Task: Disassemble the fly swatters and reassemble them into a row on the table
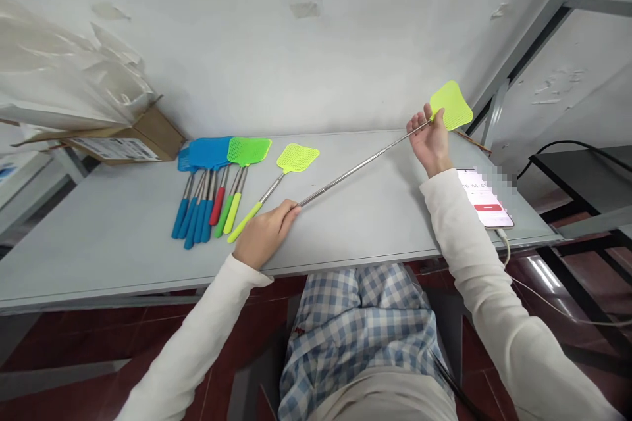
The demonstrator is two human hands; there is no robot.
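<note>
Head view: left hand (261,237) clenches 1 yellow swatter (365,162) low down while the half-open right hand (432,146) pinches its neck.

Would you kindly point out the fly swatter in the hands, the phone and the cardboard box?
Fly swatter in the hands (365,163): head view, on its metal rod.
Phone (480,195): head view, on its lit screen.
Cardboard box (157,132): head view, on its brown side.

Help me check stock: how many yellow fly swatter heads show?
2: the held swatter's head at the right hand; the lying swatter's head on the table. Others may hide under the green head.
</note>
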